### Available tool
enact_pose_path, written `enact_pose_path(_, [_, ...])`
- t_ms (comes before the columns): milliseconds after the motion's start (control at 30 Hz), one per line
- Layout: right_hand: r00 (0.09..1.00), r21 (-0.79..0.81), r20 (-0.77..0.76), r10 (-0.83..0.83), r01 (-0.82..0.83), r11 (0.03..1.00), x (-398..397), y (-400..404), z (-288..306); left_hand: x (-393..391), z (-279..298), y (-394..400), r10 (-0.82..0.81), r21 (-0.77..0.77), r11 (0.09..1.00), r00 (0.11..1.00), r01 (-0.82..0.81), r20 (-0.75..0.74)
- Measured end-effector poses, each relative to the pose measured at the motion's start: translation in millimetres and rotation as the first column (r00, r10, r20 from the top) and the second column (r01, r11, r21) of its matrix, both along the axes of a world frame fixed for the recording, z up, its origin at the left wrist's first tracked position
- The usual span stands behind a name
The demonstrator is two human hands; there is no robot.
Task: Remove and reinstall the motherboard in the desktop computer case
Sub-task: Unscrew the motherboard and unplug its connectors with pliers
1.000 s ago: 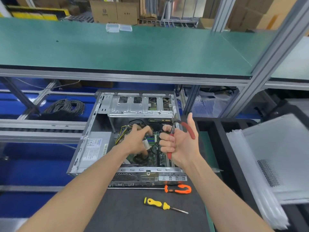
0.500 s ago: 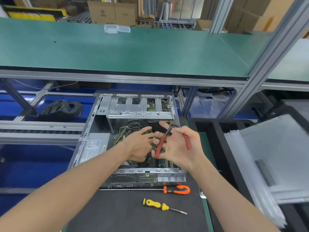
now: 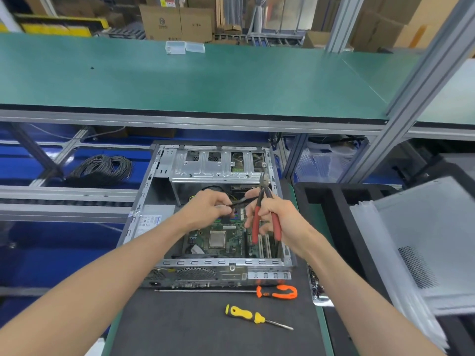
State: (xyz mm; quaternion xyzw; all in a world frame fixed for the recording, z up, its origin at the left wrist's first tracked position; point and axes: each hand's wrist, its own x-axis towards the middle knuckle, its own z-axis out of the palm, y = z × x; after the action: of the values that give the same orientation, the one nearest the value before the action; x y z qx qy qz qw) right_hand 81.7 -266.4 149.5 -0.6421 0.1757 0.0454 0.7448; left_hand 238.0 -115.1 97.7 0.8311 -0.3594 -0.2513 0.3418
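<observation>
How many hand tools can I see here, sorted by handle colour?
Red handles: 1, the cutters gripped in the right hand
Orange handle: 1, the long-shaft screwdriver
Yellow handle: 1, the short screwdriver
Total: 3 tools

One head-worn wide-angle view looks forward and down, close over the open computer case (image 3: 218, 227) and workbench (image 3: 180, 80).

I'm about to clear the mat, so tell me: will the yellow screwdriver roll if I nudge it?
Probably a little. The yellow screwdriver lies flat on the dark mat, and its handle looks rounded, so a sideways push could turn it. The mat looks matte, likely grippy, so it should stop soon. It looks stiff and light, easy to lift by the handle.
</observation>
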Motion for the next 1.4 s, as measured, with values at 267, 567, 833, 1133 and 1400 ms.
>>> enact_pose_path(267, [0.986, -0.645, -0.153, 0.059, -0.145, 0.750, -4.9, 3.9, 21.4, -6.6, 3.7, -1.0, 0.050, -0.132, 0.989, 0.996, -0.060, -0.080])
enact_pose_path(567, [0.978, -0.662, -0.179, 0.106, -0.199, 0.723, 8.9, 19.8, 9.0, -6.6, 5.7, 2.6, 0.036, -0.239, 0.969, 0.995, -0.058, -0.093])
enact_pose_path(833, [0.969, -0.465, -0.247, 0.019, -0.136, 0.875, 18.2, 20.1, -13.6, -6.9, 12.1, 2.6, 0.062, -0.271, 0.953, 0.963, -0.136, -0.263])
enact_pose_path(1133, [0.990, -0.715, -0.139, -0.021, -0.086, 0.694, 5.6, 15.6, -3.7, -10.1, 9.3, -1.5, 0.134, -0.298, 0.916, 0.904, -0.269, -0.405])
enact_pose_path(1400, [0.996, -0.998, -0.057, -0.071, -0.056, 0.016, -5.7, 32.6, -10.5, -7.7, 10.8, -0.8, 0.187, -0.246, 0.925, 0.912, -0.289, -0.366])
